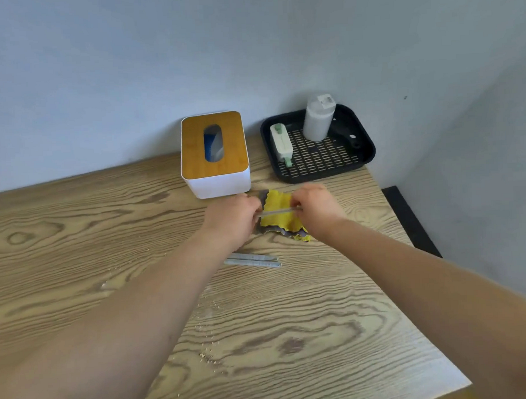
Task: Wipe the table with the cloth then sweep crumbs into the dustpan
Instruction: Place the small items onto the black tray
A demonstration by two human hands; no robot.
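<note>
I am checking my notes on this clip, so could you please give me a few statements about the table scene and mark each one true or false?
1. Both hands, left hand and right hand, grip the yellow cloth. True.
2. The tissue box sits inside the black tray. False: it stands on the wooden table, left of the tray.
3. Crumbs lie on the table nearer the camera than the cloth. True.
4. The white canister lies on its side. False: it stands upright in the tray.
</note>
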